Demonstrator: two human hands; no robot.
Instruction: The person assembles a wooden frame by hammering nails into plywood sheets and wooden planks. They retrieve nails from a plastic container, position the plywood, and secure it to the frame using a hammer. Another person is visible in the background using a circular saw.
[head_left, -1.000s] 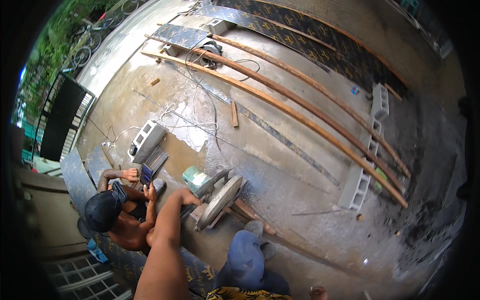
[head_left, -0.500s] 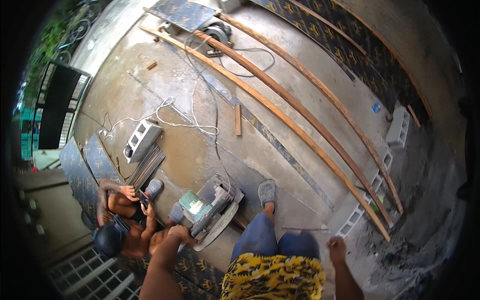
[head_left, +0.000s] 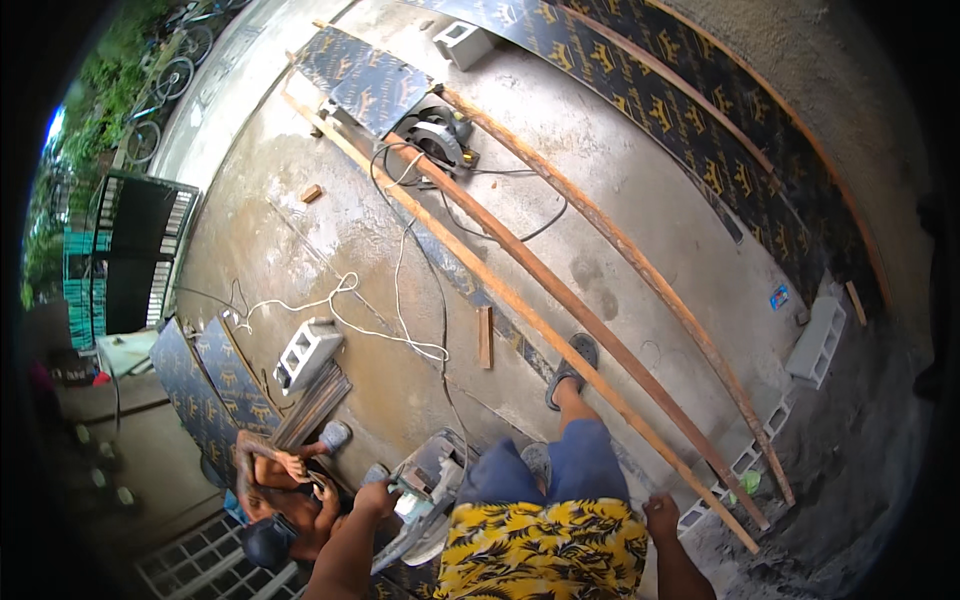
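Note:
At my lower left is a green and grey power saw [head_left: 436, 472] with a large disc-shaped guard. My left hand [head_left: 376, 498] is closed on its handle end. On my other side, my right hand [head_left: 661, 516] hangs near my hip with curled fingers; whatever might be in them is hidden. My right foot is between the strip on the floor and the nearest long wooden beam [head_left: 540, 302]. Beside the saw a seated person [head_left: 275, 520] in a dark cap holds a phone-like object in both hands.
Two more long beams [head_left: 600, 318] lie to the right. A circular saw [head_left: 438, 138] with a dark cable rests at their far end. A hollow block [head_left: 308, 355], a white cord [head_left: 400, 325] and a short wood piece [head_left: 485, 338] lie ahead. Patterned boards [head_left: 660, 110] line the far right.
My right foot has stepped forward, close to the nearest beam. The floor and its things sit lower in view. My left hand stays at the saw; my right hand remains curled.

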